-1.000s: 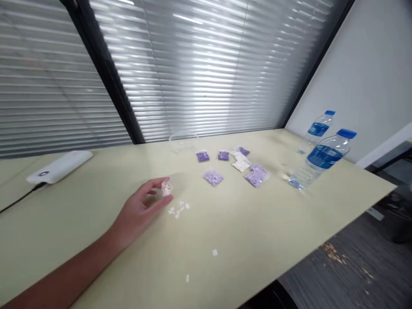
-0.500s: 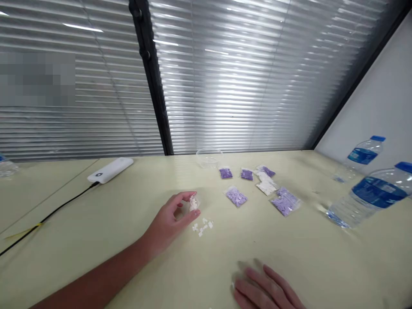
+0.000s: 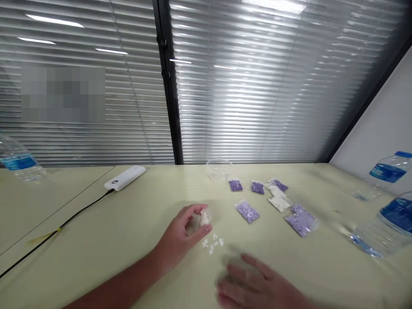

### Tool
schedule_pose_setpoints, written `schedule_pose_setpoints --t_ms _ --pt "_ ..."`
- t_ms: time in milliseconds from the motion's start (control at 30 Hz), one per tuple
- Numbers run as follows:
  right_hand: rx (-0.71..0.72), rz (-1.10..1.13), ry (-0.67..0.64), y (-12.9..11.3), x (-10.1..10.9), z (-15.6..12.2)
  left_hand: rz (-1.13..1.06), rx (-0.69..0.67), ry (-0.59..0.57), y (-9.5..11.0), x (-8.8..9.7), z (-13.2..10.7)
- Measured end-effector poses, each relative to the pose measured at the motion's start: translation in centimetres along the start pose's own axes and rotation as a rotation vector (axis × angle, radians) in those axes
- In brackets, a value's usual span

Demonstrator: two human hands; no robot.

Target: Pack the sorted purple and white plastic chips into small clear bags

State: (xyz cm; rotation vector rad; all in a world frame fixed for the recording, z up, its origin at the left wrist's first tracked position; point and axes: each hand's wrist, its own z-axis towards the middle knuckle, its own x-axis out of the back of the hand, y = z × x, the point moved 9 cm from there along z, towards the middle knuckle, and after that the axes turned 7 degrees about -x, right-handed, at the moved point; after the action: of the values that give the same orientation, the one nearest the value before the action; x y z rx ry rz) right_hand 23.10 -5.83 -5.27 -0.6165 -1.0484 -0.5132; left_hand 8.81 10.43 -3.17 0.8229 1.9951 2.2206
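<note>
My left hand (image 3: 182, 231) pinches a small transparent bag of white pieces (image 3: 204, 217) between thumb and fingers. Just below it, loose white pieces (image 3: 213, 245) lie on the pale green table (image 3: 96, 223). My right hand (image 3: 254, 285), blurred by motion, is open above the table's near side and holds nothing. Several small bags of purple pieces (image 3: 247, 211) lie beyond both hands, with white-filled bags (image 3: 279, 200) among them at the far right of the group.
A transparent plastic bowl (image 3: 219, 168) stands at the table's far edge against the blinds. A white power bank (image 3: 125, 177) with a black cable (image 3: 61, 229) lies to the left. Water bottles (image 3: 386, 227) stand at the right, another (image 3: 19, 161) far left.
My view has swung left, shifting everything rightward. My right hand has come in from below and moved left, nearer the loose pieces. My left hand keeps its pinch on the bag.
</note>
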Motion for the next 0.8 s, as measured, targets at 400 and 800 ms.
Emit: schedule_pose_setpoints --t_ms 400,800 --pt "-0.424 0.053 0.275 8.5 3.4 7.4 -0.037 0.008 0.041 -0.5 0.4 0.2" --pt "-0.303 -0.258 0.013 5.0 -1.6 11.2 -0.081 0.024 0.062 -1.5 0.7 0.6"
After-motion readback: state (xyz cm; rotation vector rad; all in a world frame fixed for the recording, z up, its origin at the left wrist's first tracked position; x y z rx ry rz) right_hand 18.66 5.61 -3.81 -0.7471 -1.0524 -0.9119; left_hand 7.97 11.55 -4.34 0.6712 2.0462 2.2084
